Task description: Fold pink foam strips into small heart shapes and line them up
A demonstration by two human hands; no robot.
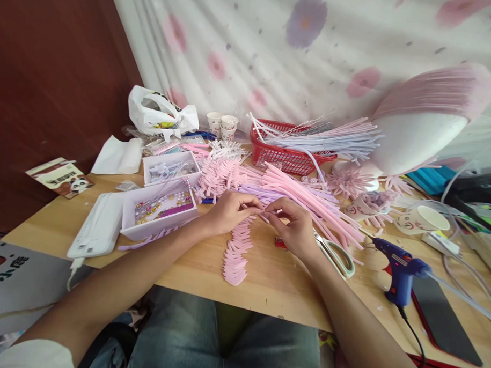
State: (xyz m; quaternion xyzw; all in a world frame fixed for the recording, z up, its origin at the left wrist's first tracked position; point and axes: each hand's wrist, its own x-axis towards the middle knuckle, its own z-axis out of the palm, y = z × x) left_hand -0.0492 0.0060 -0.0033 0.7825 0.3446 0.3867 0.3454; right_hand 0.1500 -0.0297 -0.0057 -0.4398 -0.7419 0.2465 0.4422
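Both hands meet above the middle of the wooden table (282, 292). My left hand (232, 211) is closed, thumb and index finger pinched at the end of something small and pinkish. My right hand (291, 224) pinches at the same spot, its fingertips nearly touching the left ones. What they hold is too small to make out. Just below them lies a column of short bent pink pieces (237, 253). Behind the hands are a heap of pink pieces (219, 177) and long pink fuzzy stems (305, 197). Scissors with pale green handles (339, 258) rest beside my right wrist.
White boxes of beads (159, 210) and a white power bank (97, 227) are at the left. A red basket (282, 156) of stems stands behind. On the right are a blue glue gun (401, 270), a dark phone (446, 320), paper cups (423, 220) and a white head form (420, 139).
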